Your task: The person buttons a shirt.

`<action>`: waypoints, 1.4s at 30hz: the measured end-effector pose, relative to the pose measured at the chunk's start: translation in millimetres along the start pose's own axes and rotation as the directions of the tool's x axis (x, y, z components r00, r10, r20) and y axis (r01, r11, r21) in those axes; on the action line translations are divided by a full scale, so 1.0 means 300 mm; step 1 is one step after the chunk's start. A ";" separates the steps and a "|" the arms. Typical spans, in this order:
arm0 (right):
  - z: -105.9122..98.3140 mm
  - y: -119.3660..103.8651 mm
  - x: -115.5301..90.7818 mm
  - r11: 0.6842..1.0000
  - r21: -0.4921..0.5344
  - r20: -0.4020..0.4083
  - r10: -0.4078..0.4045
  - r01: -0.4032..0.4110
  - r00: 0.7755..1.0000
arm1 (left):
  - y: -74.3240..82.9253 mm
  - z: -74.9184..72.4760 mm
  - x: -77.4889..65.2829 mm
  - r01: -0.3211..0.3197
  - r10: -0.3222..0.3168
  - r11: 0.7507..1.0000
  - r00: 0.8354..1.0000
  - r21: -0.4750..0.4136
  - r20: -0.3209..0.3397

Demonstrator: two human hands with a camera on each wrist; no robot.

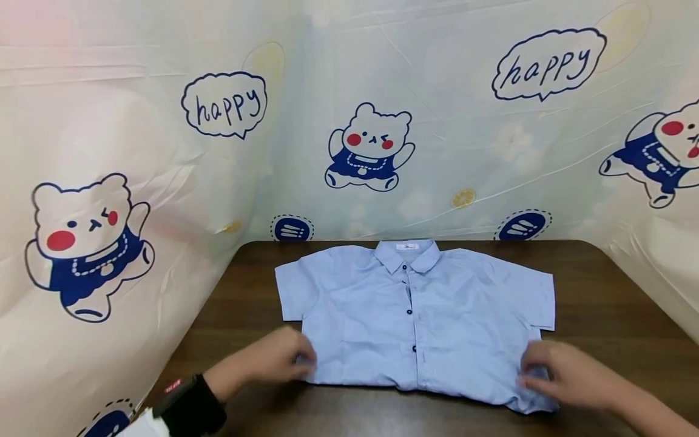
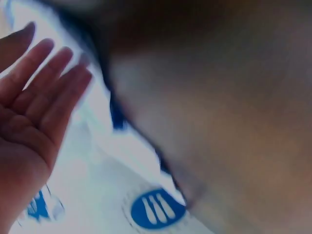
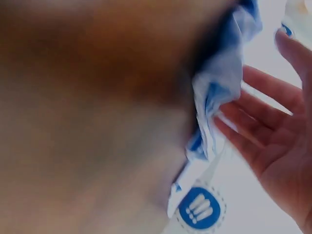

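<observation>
A light blue short-sleeved shirt [image 1: 360,315] lies front up on the brown table [image 1: 349,416], its collar at the far side and dark buttons down the middle. At its lower left edge is my left hand [image 1: 281,357]; in the left wrist view the fingers [image 2: 51,87] are extended and loosely relaxed, gripping nothing. My right hand [image 1: 570,373] is at the lower right corner, where the cloth is rumpled. In the right wrist view its fingers [image 3: 263,105] are spread, some reaching the shirt's edge [image 3: 219,78] without curling round it. The shirt's underside is hidden.
A pale printed cloth [image 1: 459,152] with cartoon bears and "happy" bubbles hangs behind the table and along both sides. Around the left wrist is a black band [image 1: 191,405]. Bare tabletop shows in front of the shirt and on either side.
</observation>
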State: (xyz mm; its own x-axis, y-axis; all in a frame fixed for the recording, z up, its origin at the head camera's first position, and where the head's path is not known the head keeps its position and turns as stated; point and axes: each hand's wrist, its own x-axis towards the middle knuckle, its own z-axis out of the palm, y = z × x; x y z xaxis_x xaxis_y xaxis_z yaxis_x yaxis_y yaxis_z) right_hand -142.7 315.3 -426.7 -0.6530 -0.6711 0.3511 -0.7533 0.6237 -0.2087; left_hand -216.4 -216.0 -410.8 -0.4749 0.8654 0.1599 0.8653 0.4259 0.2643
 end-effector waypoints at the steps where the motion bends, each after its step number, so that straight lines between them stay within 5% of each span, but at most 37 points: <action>1: -0.015 0.022 0.020 0.999 -0.029 -0.036 0.027 -0.028 0.999 | -0.025 -0.023 0.016 0.055 -0.055 0.998 0.998 -0.019 -0.012; 4: -0.054 0.102 0.072 0.978 -0.127 -0.085 0.157 -0.167 0.984 | -0.119 -0.073 0.071 0.276 -0.278 0.960 0.959 -0.038 -0.050; 7: -0.059 0.178 0.099 0.936 -0.113 -0.001 0.336 -0.334 0.942 | -0.203 -0.084 0.118 0.498 -0.498 0.866 0.867 -0.049 0.011; 9: -0.044 0.220 0.105 0.898 -0.055 0.095 0.439 -0.436 0.893 | -0.245 -0.071 0.134 0.590 -0.585 0.805 0.807 -0.058 0.083; 11: -0.020 0.254 0.108 0.850 -0.017 0.192 0.520 -0.527 0.832 | -0.271 -0.050 0.137 0.641 -0.629 0.766 0.764 -0.051 0.143; 13: 0.001 0.277 0.107 0.804 -0.020 0.271 0.576 -0.594 0.771 | -0.285 -0.028 0.131 0.657 -0.641 0.753 0.747 -0.048 0.176; 17: 0.016 0.285 0.106 0.745 -0.084 0.358 0.642 -0.661 0.678 | -0.284 0.002 0.109 0.639 -0.626 0.770 0.754 0.003 0.199; 20: 0.010 0.270 0.102 0.739 -0.128 0.377 0.653 -0.661 0.657 | -0.270 0.013 0.094 0.624 -0.617 0.780 0.759 0.037 0.209; 25: 0.000 0.238 0.086 0.749 -0.150 0.406 0.641 -0.645 0.651 | -0.237 0.020 0.064 0.630 -0.618 0.777 0.755 0.019 0.218; 31: -0.007 0.218 0.076 0.746 -0.144 0.408 0.643 -0.650 0.648 | -0.210 0.027 0.031 0.606 -0.592 0.795 0.781 -0.015 0.199; 42: 0.000 0.214 0.072 0.744 -0.147 0.417 0.644 -0.652 0.641 | -0.195 0.024 0.031 0.594 -0.583 0.805 0.791 -0.007 0.186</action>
State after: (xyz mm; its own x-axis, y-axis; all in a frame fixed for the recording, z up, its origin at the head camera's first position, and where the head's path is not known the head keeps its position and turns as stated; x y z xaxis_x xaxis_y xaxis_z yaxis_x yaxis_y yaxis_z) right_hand -205.1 340.9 -432.4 -0.9367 -0.1953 -0.2905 -0.1226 0.9604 -0.2503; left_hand -270.2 -230.9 -431.6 -0.8499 0.4857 -0.2045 0.4130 0.8549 0.3139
